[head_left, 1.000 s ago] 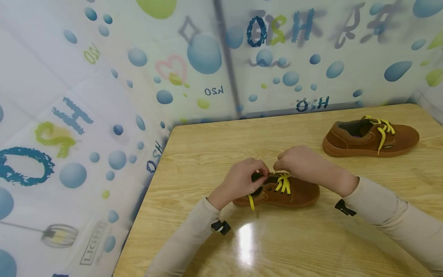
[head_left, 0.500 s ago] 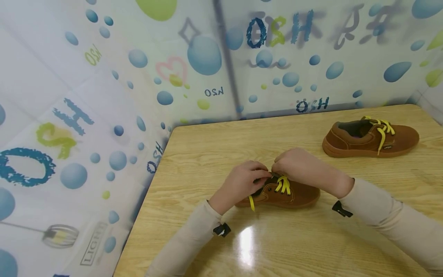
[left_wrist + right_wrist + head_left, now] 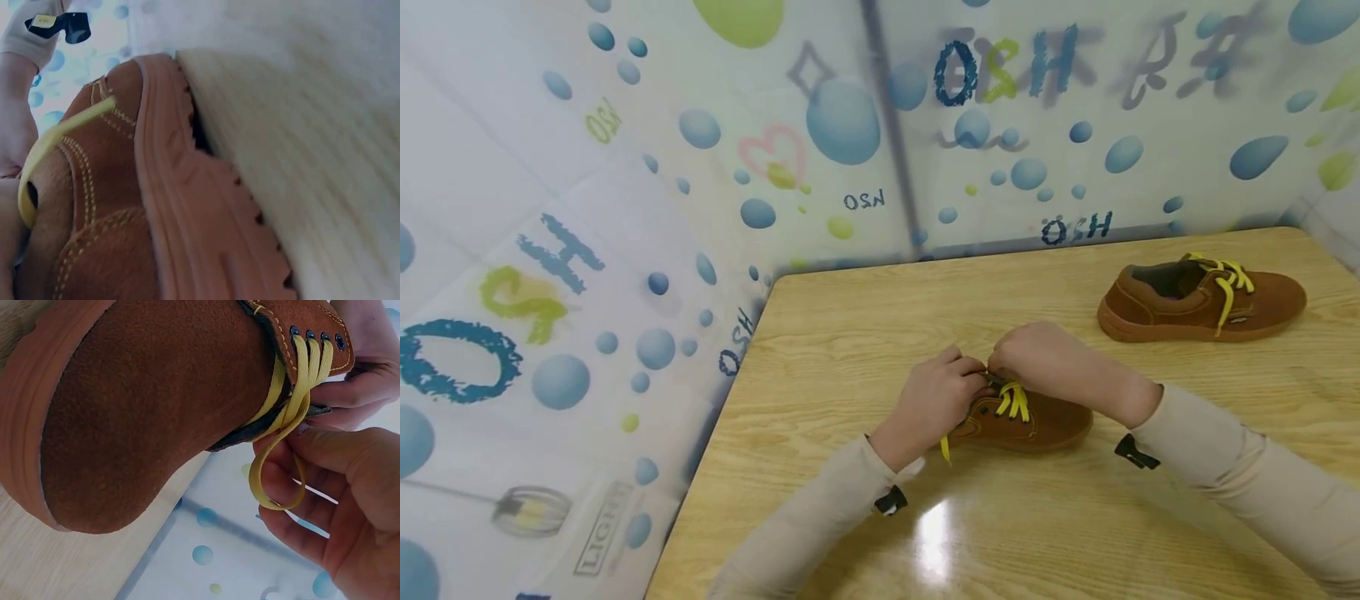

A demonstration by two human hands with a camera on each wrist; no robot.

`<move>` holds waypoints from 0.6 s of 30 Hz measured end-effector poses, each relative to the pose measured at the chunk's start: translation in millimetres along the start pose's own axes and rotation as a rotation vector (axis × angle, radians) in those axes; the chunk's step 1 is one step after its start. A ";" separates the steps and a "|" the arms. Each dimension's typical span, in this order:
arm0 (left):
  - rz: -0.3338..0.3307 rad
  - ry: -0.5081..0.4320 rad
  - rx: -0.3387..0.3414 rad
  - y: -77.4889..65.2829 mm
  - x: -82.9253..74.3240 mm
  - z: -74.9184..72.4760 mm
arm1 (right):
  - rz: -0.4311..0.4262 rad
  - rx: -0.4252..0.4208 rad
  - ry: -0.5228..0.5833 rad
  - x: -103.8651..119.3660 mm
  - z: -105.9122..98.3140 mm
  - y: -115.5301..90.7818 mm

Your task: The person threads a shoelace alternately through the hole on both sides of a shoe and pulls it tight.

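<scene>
A brown suede shoe (image 3: 1052,423) stands on the table under both hands, its yellow shoelace (image 3: 1017,402) run through the front eyelets. My left hand (image 3: 934,408) lies over the shoe's opening; in the right wrist view its fingers pinch the dark tongue (image 3: 320,410) just behind the eyelet flap. My right hand (image 3: 1037,358) is bent over the far side, its thumb and fingers (image 3: 325,447) pinching the lace, with a loop hanging below. One loose lace end (image 3: 69,125) drapes over the shoe's side in the left wrist view. The far eyelets are hidden.
A second brown shoe (image 3: 1206,300), with its yellow lace, sits at the back right of the wooden table (image 3: 850,325). Printed walls (image 3: 760,125) rise beyond the table's back and left edges.
My left hand has shifted slightly right and turned further over the shoe's opening, its fingers closing at the tongue. My right hand has edged left. The far shoe stays put.
</scene>
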State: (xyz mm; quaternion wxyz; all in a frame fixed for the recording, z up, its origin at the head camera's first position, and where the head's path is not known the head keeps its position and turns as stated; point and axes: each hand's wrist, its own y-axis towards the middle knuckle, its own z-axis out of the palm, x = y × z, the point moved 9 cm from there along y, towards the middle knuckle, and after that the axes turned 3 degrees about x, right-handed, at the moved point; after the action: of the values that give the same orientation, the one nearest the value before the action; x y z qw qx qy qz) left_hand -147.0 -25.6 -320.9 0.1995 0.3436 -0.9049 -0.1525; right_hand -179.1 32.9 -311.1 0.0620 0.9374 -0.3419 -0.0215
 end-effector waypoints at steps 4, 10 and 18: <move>-0.068 -0.085 0.012 0.5 6.6 3.4 | 0.012 0.004 0.017 -1.9 -0.1 -1.1; -0.089 -0.171 0.048 -1.1 14.2 3.8 | 0.025 -0.016 0.147 -7.3 -0.8 -4.4; -0.080 -0.287 0.060 -11.8 39.0 -10.9 | 0.252 0.059 0.761 -41.9 17.4 -11.0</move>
State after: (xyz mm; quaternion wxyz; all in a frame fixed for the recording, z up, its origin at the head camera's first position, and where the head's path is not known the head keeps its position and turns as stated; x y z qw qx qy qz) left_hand -162.0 -62.1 -306.2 0.0516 0.3600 -0.9138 -0.1810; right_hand -205.5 66.4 -329.9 0.1597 0.8305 -0.4074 0.3448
